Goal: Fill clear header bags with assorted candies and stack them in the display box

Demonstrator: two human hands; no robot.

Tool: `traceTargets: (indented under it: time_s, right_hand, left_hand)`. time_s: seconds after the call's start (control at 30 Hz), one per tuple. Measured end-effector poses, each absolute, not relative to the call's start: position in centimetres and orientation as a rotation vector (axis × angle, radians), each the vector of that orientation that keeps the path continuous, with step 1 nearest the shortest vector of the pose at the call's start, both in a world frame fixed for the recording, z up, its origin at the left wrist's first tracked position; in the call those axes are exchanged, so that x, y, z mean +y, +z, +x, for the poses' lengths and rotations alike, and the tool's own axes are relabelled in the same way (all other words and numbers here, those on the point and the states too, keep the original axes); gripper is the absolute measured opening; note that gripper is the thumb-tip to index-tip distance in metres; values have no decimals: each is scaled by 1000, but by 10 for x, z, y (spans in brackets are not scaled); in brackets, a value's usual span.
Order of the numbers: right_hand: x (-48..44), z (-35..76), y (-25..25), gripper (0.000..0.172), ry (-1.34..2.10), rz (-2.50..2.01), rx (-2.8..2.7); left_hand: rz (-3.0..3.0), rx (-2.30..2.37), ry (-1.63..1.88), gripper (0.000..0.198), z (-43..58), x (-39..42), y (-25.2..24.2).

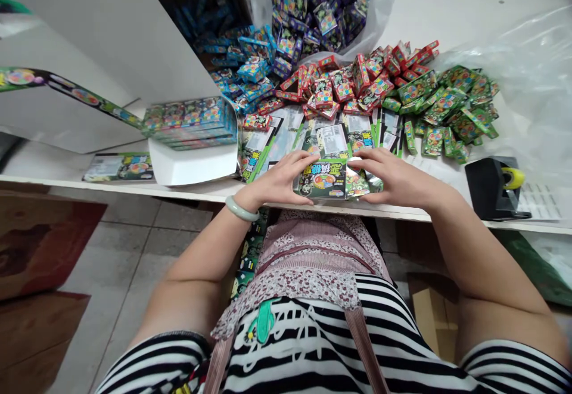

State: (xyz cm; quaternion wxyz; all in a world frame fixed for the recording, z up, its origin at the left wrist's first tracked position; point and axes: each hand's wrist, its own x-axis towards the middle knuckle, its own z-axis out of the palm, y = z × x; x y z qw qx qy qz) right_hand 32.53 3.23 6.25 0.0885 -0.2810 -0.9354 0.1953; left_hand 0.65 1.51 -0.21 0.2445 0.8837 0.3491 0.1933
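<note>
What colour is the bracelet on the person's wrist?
The bracelet is pale milky green, seen best in the head view.

Single head-worn view, forward and steeply down, close above the table (192,190) edge

The white table (447,0) carries three heaps of small boxes side by side: blue ones (250,66), red ones (348,81) and green ones (447,105). In front of the heaps lie flat printed cards (286,132), and at the near edge is a green box (322,179). A white tray (192,167) of stacked packs lies to the left, and a black tape dispenser (491,188) stands to the right.
</note>
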Motion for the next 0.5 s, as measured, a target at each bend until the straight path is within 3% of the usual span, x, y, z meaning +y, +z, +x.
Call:
traceTargets:
  time_s: [0.5]
  right_hand:
    - [28, 318, 68, 54, 293, -987, -2793]
  left_hand:
    - [2365, 1020, 543, 102, -2, 12, -3]
